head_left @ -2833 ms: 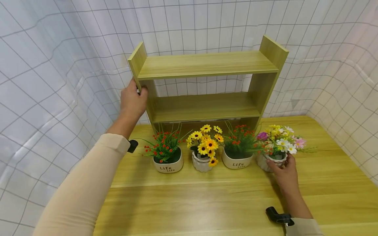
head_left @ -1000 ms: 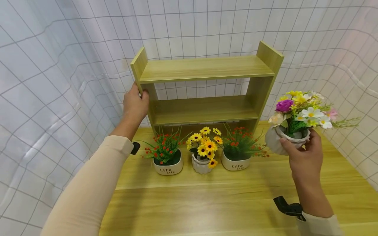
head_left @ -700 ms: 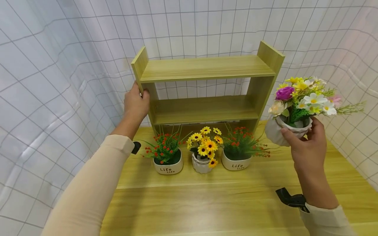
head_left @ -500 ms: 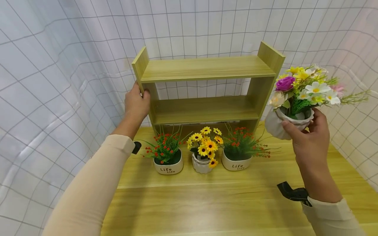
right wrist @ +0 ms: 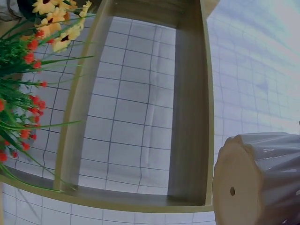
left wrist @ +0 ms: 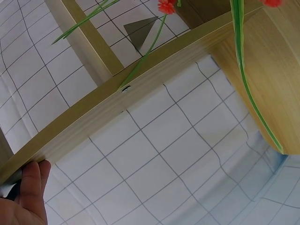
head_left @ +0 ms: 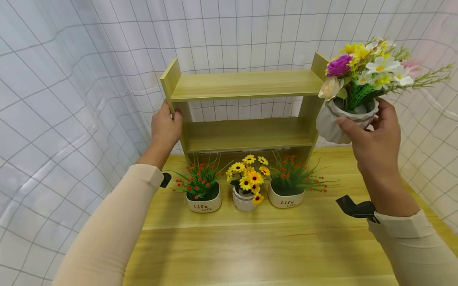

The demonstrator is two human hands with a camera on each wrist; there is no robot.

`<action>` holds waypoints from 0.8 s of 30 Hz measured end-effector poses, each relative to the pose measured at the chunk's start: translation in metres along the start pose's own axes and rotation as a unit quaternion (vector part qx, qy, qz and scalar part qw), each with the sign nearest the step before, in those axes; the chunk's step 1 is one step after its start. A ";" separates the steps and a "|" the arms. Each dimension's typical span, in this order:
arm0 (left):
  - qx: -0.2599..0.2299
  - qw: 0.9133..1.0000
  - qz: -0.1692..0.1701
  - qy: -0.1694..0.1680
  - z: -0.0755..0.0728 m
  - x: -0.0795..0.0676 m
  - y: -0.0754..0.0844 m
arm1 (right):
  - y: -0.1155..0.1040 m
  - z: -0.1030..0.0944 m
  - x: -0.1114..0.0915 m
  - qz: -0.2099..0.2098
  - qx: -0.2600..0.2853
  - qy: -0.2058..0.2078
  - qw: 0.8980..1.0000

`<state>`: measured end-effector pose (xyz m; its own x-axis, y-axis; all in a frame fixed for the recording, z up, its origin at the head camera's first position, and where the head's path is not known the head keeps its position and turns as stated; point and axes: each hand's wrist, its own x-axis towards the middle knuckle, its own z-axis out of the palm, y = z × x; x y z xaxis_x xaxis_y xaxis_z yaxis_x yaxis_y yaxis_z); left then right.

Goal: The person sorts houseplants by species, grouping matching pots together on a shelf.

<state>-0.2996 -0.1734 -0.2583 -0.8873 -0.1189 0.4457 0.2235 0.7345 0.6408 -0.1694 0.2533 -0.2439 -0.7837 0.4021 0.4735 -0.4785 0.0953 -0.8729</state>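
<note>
A wooden shelf rack [head_left: 247, 84] stands at the back of the table, with bare boards. My left hand [head_left: 166, 126] grips its left side panel; in the left wrist view the fingers [left wrist: 32, 187] wrap the panel edge. On the right, my right hand [head_left: 378, 139] holds a white ribbed flower pot [head_left: 334, 126] up in the air, thumb on its near side. Purple, white and yellow flowers [head_left: 368, 69] fill the pot and overlap the rack's right upright in the head view. The right wrist view shows the pot's underside [right wrist: 234, 187] with a small hole.
In front of the rack, three pots stand in a row: a red-flowered "Life" pot [head_left: 204, 203], a yellow sunflower pot [head_left: 245, 200] and a second "Life" pot [head_left: 286, 198]. A white grid-patterned curtain [head_left: 236, 35] surrounds the wooden table [head_left: 250, 250].
My right hand has lifted the mixed-flower pot off the table, first rightward, then higher, to about the top board's level. My left hand stays on the rack's side panel.
</note>
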 end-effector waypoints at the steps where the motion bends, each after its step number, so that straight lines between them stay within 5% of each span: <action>1: -0.001 1.000 0.000 -0.002 0.000 0.000 0.000 | -0.002 0.001 0.003 -0.003 0.002 -0.003 1.000; 11: 0.001 1.000 -0.002 0.000 0.000 -0.001 0.000 | -0.012 0.013 0.025 0.000 0.049 -0.016 0.999; 24: 0.006 1.000 -0.005 0.004 0.001 0.000 0.000 | -0.023 0.039 0.047 0.013 0.019 -0.028 0.999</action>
<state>-0.3000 -0.1730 -0.2587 -0.8861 -0.1317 0.4445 0.2095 0.7415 0.6374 -0.2112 0.2344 -0.1970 -0.8166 0.3527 0.4570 -0.4714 0.0496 -0.8805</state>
